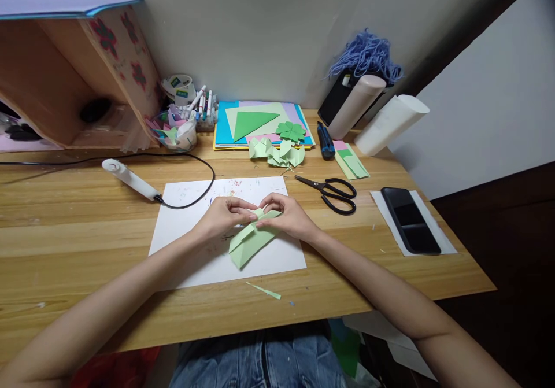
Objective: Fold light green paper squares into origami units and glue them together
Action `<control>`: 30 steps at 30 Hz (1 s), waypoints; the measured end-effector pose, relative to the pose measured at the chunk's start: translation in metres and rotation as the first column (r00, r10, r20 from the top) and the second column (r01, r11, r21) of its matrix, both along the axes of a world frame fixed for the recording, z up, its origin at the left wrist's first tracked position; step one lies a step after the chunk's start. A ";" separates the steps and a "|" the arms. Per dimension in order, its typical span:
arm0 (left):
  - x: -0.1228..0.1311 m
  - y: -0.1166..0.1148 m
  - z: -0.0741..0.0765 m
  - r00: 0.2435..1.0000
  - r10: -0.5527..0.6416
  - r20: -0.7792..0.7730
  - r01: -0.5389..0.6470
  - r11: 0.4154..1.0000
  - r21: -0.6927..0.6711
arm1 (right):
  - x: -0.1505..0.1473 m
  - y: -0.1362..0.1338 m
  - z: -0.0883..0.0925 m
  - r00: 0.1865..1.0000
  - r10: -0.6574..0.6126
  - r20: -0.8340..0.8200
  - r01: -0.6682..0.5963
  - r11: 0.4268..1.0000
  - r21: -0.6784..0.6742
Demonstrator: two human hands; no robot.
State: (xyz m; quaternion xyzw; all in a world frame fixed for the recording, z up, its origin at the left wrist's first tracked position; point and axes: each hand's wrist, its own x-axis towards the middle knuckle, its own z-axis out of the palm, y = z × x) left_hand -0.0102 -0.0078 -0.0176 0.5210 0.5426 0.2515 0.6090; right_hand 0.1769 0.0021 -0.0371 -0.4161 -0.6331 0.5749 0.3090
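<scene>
Over a white sheet of paper on the desk, both hands hold one piece of light green folded paper. My left hand pinches its upper edge between thumb and fingers. Close beside it, my right hand grips the upper right part, thumb in front. Creases and a folded flap show along the paper's left side; its lower corner points down toward me. The fingertips nearly meet and cover part of the top. A thin green paper strip lies in front of the white sheet.
Black scissors lie right of the sheet, near a box cutter. Behind are coloured papers with cut green shapes. A phone lies right; a white corded tool lies left, near a cardboard box.
</scene>
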 end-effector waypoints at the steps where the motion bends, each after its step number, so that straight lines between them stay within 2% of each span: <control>1: 0.000 0.000 -0.001 1.000 0.024 0.002 -0.024 1.000 0.005 | 0.001 0.001 0.001 1.000 -0.007 0.012 0.007 1.000 -0.010; 7: 0.000 0.001 -0.004 0.976 0.196 0.095 -0.196 0.981 -0.014 | 0.004 0.004 0.002 0.994 -0.098 -0.038 0.095 0.993 -0.068; 11: 0.002 -0.001 -0.003 0.960 0.254 0.120 -0.254 0.967 -0.013 | 0.004 0.003 0.002 0.991 -0.131 -0.038 0.129 0.990 -0.051; 15: 0.004 -0.004 -0.002 0.973 0.204 0.107 -0.209 0.977 0.039 | 0.004 0.001 0.001 0.985 -0.171 -0.032 0.171 0.985 -0.008; 21: 0.006 -0.005 -0.002 0.995 0.096 -0.002 -0.095 0.990 0.106 | 0.001 0.001 -0.002 0.987 -0.156 -0.046 0.157 0.988 0.008; 30: 0.009 -0.006 -0.003 0.985 0.175 0.005 -0.175 0.982 0.068 | -0.003 -0.002 -0.001 0.982 -0.187 -0.030 0.188 0.982 0.034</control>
